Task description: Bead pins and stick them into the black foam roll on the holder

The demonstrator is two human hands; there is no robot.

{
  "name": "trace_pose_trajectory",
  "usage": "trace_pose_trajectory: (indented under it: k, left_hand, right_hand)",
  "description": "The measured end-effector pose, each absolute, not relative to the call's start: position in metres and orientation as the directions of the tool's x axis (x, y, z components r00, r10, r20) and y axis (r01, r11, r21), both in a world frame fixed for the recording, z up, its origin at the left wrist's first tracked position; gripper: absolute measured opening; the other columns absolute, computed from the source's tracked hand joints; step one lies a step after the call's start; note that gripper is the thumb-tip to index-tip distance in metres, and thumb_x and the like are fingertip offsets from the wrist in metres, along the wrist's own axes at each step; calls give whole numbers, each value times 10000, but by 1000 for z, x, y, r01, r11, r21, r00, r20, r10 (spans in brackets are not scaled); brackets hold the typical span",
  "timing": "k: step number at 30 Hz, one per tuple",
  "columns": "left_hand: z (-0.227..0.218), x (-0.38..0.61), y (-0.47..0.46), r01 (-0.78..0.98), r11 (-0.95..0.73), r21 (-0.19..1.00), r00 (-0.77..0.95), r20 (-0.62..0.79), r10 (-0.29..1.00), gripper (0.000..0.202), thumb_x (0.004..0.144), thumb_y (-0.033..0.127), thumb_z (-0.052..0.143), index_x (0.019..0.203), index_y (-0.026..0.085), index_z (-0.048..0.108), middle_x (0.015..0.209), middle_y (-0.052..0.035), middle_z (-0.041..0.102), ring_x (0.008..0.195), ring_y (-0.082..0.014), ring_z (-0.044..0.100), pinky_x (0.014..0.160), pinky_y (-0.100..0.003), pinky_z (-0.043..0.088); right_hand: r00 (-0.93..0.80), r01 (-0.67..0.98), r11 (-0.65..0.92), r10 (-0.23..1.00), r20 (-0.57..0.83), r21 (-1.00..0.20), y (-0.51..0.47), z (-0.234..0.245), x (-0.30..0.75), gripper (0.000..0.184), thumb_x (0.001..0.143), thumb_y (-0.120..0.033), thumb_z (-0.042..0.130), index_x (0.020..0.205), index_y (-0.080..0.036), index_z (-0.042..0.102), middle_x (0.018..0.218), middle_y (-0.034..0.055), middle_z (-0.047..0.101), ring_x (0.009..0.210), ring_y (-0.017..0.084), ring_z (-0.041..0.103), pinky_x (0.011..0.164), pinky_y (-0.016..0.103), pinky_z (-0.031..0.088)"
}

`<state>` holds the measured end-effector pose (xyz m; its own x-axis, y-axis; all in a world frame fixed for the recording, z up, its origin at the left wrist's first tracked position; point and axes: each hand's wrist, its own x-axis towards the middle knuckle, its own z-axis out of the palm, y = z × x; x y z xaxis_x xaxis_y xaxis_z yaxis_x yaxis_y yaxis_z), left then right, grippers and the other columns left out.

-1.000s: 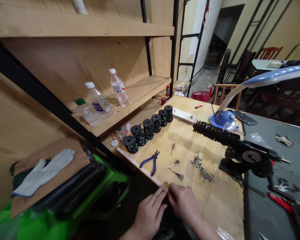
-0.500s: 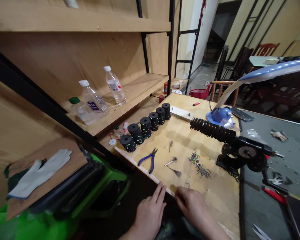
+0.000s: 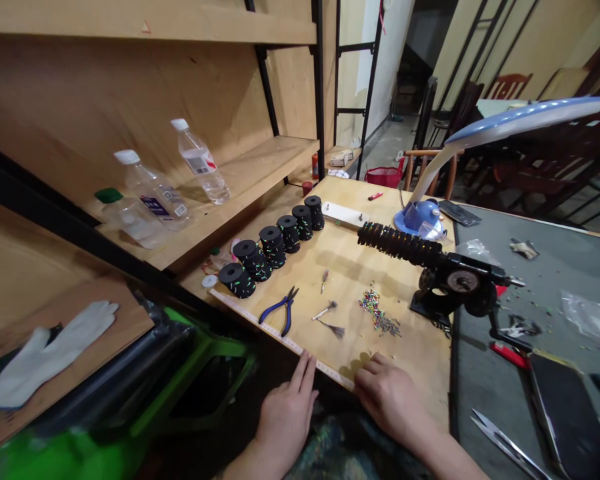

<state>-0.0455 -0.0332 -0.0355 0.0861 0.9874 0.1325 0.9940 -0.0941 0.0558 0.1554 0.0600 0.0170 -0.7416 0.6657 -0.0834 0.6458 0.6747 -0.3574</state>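
My left hand (image 3: pixel 289 405) lies at the table's front edge, its fingers stretched out with the tips on a white measuring strip (image 3: pixel 286 341) along that edge. Farther right, my right hand (image 3: pixel 387 393) is closed, fingers curled down by the strip's right end. Whatever its fingertips pinch, if anything, is hidden. Blue-handled pliers (image 3: pixel 286 313) lie beyond my left hand. Close by are small dark-bristled bundles (image 3: pixel 335 329) and a thin white stick with a dark tip (image 3: pixel 324 311). A pile of small coloured beads (image 3: pixel 373 303) sits beyond my right hand.
Several black spools (image 3: pixel 271 247) stand in a row at the left. A black hand-cranked winder (image 3: pixel 460 283) and a blue lamp (image 3: pixel 420 217) stand right. Scissors (image 3: pixel 505 440) lie on the grey surface. Bottles (image 3: pixel 203 163) stand on the shelf; a white glove (image 3: pixel 55 353) lies left.
My right hand has shifted right, widening the gap to my left hand. My left fingers stay on the strip. The whole view has turned slightly right.
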Motion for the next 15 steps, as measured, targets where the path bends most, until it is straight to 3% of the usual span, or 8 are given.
trace_pose_trajectory:
  k: [15]
  left_hand:
    - [-35,-44,-34,994,-82,70,71,144,987,461,845,134,527,1305,162,544,1373,-133,522,575,-186,675,513,-296,554]
  right_hand:
    - [-754,642,695,648,-104,-325,63,9,157,165,834,-137,502,743,-209,620,772,42,650,748,192,547,706,294,373]
